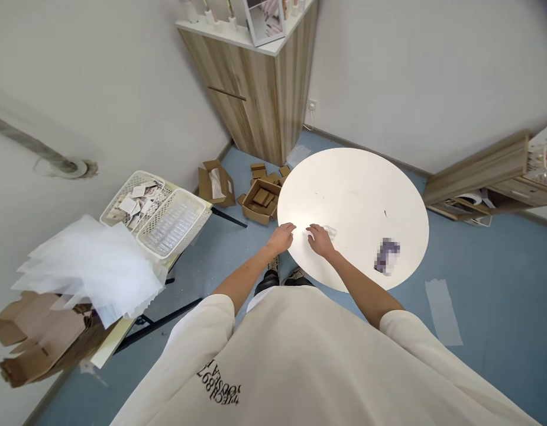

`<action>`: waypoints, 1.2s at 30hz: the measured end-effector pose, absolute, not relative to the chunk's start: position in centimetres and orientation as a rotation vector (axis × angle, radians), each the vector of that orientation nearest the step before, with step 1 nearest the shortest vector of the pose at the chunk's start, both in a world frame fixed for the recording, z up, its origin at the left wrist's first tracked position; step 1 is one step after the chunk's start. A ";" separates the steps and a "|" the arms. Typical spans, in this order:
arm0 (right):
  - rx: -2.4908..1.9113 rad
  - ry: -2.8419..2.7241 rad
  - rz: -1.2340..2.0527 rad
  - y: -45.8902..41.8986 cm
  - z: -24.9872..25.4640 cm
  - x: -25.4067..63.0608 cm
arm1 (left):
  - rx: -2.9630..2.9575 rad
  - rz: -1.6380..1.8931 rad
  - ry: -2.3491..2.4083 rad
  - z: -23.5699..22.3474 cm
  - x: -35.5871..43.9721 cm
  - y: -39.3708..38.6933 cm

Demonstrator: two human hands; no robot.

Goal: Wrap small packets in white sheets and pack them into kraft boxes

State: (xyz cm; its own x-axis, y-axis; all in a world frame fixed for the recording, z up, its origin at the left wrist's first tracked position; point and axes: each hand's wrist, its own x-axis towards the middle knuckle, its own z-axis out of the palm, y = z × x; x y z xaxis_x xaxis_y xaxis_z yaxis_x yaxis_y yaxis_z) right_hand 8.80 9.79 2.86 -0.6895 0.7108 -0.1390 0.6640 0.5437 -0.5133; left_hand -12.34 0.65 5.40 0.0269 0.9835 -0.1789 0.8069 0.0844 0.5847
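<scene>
My left hand is at the left edge of the white round table, its fingers loosely curved and apart, with nothing visible in them. Just across from it is my right hand, with thumb and fingers parted around a small gap. No object shows between the two hands. Right beside my right hand lies a small clear plastic piece, partly hidden by that hand. Farther right on the tabletop is a blurred-out dark purple item.
A cardboard box holding small brown boxes stands on the floor beyond the table, near another open carton. At left, a side table bears white baskets and translucent bags. A wooden cabinet fills the corner.
</scene>
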 end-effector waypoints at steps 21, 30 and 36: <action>-0.348 -2.917 0.922 -7.8 7.2 -24.7 | 1.182 0.857 2.408 7.6 -34.2 -25.6; -0.501 -2.810 1.467 -21.5 7.6 -36.3 | 0.939 1.024 2.573 7.7 -44.6 -38.4; -0.553 -2.817 1.410 -24.6 7.3 -41.4 | 0.811 1.048 2.654 6.8 -47.4 -41.8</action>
State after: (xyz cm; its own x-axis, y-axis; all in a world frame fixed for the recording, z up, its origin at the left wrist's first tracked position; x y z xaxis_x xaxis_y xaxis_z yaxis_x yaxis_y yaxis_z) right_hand -41.38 -24.63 7.28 -0.9387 0.2794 -0.2021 0.3292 0.5517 -0.7663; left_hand -47.38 -41.79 6.78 -0.8364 0.5469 0.0362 0.4241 0.6040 0.6748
